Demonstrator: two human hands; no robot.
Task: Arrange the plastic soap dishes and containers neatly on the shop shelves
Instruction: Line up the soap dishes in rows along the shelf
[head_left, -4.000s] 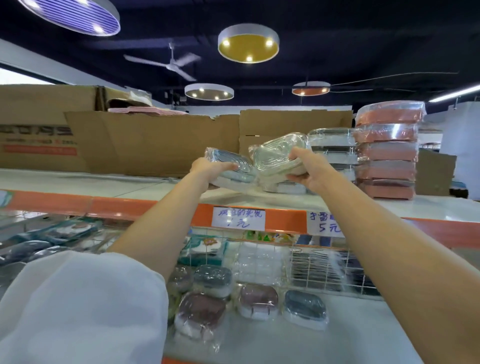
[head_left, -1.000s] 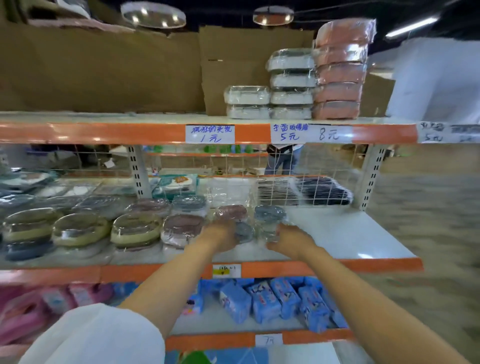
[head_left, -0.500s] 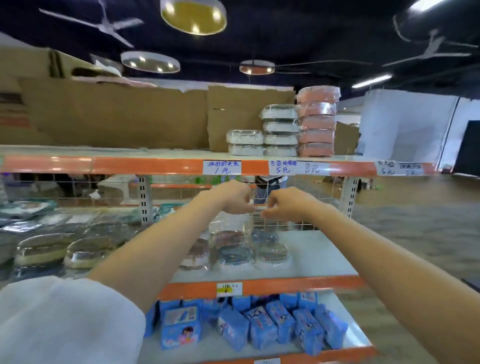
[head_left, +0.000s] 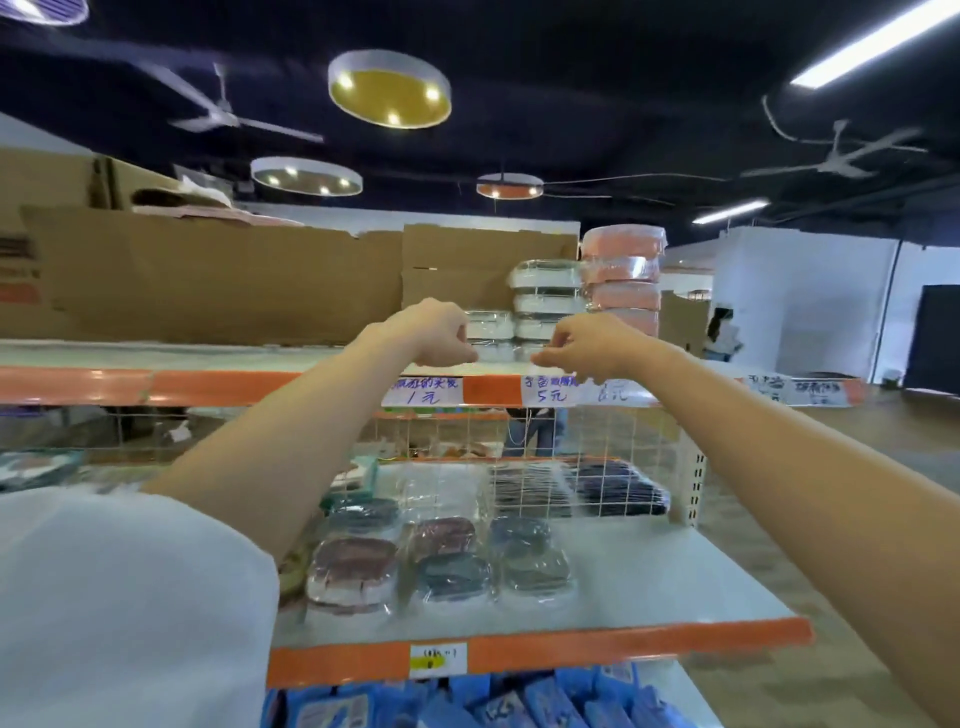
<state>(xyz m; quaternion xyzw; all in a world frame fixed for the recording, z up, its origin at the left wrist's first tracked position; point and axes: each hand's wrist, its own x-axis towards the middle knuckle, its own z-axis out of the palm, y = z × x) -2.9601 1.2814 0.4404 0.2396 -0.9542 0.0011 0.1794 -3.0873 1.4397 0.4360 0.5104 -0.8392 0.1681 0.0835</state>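
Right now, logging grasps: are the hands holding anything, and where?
Cannot tell: left hand and right hand are curled near the top shelf, with nothing clearly gripped.

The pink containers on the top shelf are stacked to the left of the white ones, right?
Not quite. In the head view the pink containers are stacked on the top shelf, but they stand to the right of the white ones, not to the left.

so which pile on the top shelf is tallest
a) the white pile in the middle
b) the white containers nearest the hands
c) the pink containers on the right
c: the pink containers rise above the middle white pile, and the short white pile by the hands is lowest on the top shelf.
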